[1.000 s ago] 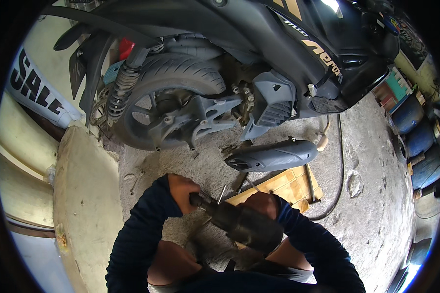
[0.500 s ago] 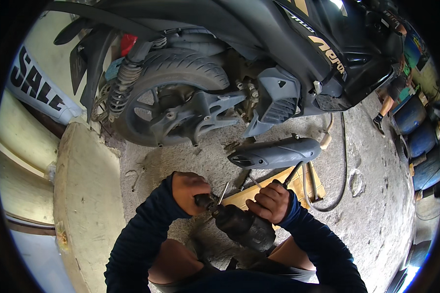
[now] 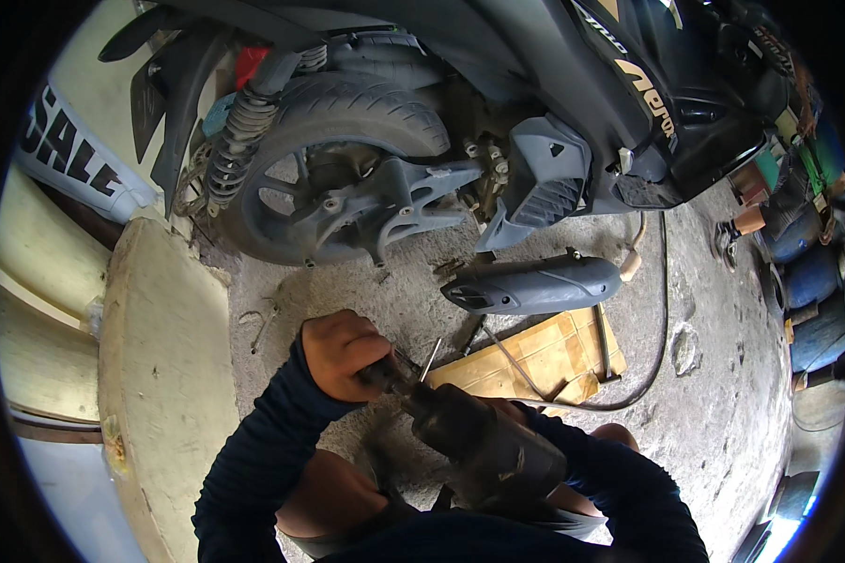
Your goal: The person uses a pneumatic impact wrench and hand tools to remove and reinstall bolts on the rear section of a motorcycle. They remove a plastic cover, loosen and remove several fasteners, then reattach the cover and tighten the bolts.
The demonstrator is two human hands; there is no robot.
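A dark impact wrench [image 3: 493, 441] is held over my lap, its nose pointing up and to the left. My left hand [image 3: 345, 355] is closed around a dark socket-like piece [image 3: 385, 373] at that nose. My right hand [image 3: 509, 410] is mostly hidden behind the wrench body; its fingers are closed about the handle side. A thin metal rod [image 3: 431, 358] shows just beyond the nose. Ahead of me stands a dark scooter [image 3: 498, 56] with its rear wheel [image 3: 263, 202] and swingarm [image 3: 408, 202] exposed.
A grey exhaust muffler [image 3: 540, 284] lies on the concrete floor, beside a cardboard sheet [image 3: 526, 361] with metal tools. A black hose [image 3: 665, 310] curves around the right of them. Left is a pale concrete ledge [image 3: 169, 375]. At far right, another person's leg [image 3: 744, 223] stands near blue drums [image 3: 812, 281].
The wrench has turned and come lower right, nearer my body. My right hand has slipped behind it, and my left hand has moved slightly up and left. The distant person has shifted.
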